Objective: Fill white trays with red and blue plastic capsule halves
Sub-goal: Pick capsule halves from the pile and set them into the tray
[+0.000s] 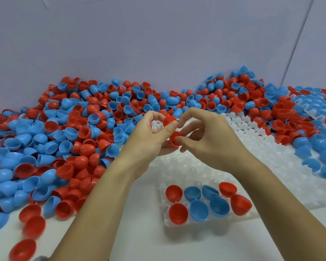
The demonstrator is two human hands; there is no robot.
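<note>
My left hand (151, 136) pinches a red capsule half (168, 120) between thumb and forefinger. Just below it, my right hand (207, 140) grips a second red capsule half (175, 138) with its fingertips. The two halves nearly touch, held above a white tray (177, 166). At the near end of that tray (165, 221), two rows of cups hold red halves (178, 213) at both ends and blue halves (199, 210) in the middle. The cups farther back are empty.
A big heap of loose red and blue halves (64, 129) covers the table's left side and runs along the back wall. More white trays (267, 147) lie on the right, with blue halves (320, 155) spilled there. A few loose red halves (29, 221) rest near the front left.
</note>
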